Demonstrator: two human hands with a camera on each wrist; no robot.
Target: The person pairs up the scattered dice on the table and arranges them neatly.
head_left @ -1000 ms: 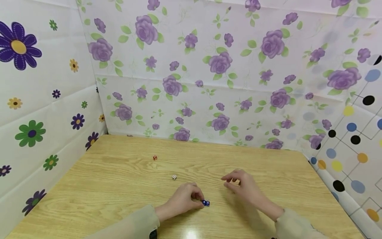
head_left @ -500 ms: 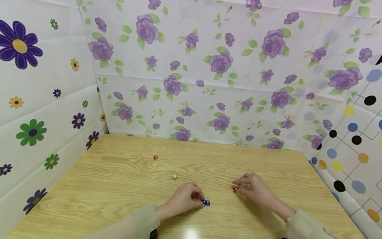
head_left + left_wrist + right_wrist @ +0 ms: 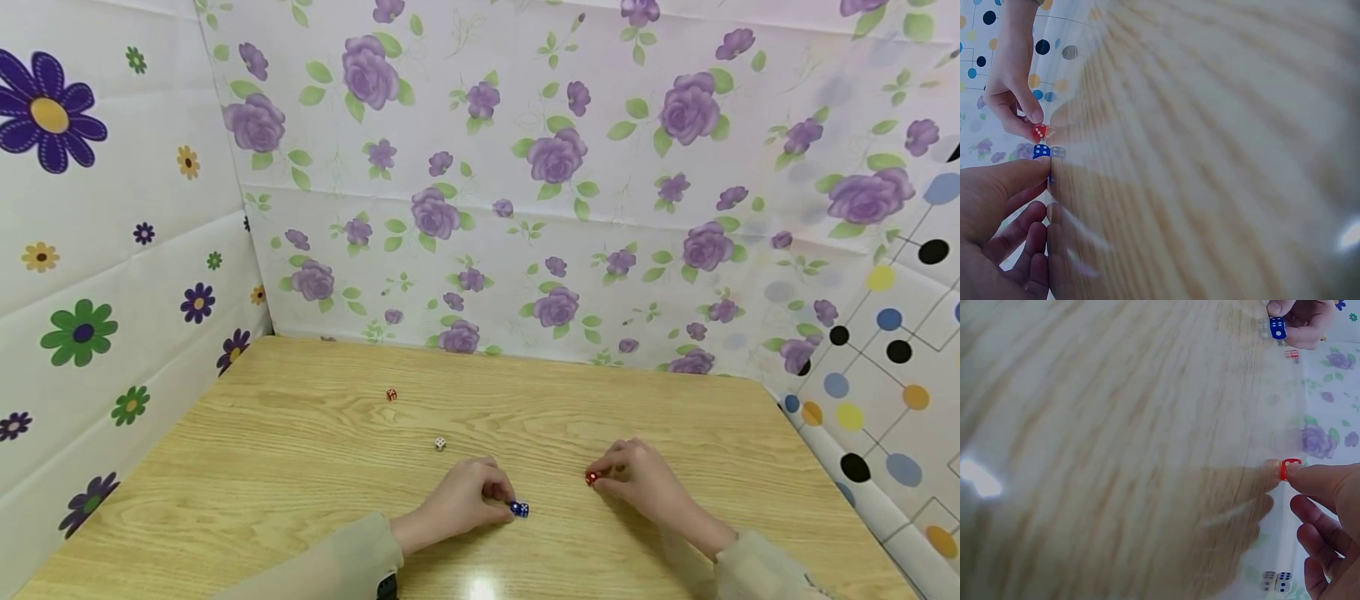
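Note:
In the head view my left hand [image 3: 467, 500] rests low over the table and pinches blue dice [image 3: 522, 509]; two seem to stand side by side, though I cannot tell for sure. Only one blue die [image 3: 1042, 150] shows at the thumb tip in the left wrist view. Farther right, my right hand [image 3: 651, 482] pinches a red die [image 3: 591, 478] on the tabletop between thumb and fingers. The thumb covers part of that red die [image 3: 1286, 467] in the right wrist view. A white die [image 3: 440, 444] lies beyond the left hand.
Another red die [image 3: 392, 395] sits farther back on the wooden table [image 3: 300, 467]. Past the right hand stands a white die [image 3: 1284, 582], hidden in the head view. Patterned cloth [image 3: 480, 250] walls off the back and both sides.
My right hand has moved right, uncovering the red die at half a second ago, and its fingers have since closed on it. The left hand has stayed in place with the blue dice.

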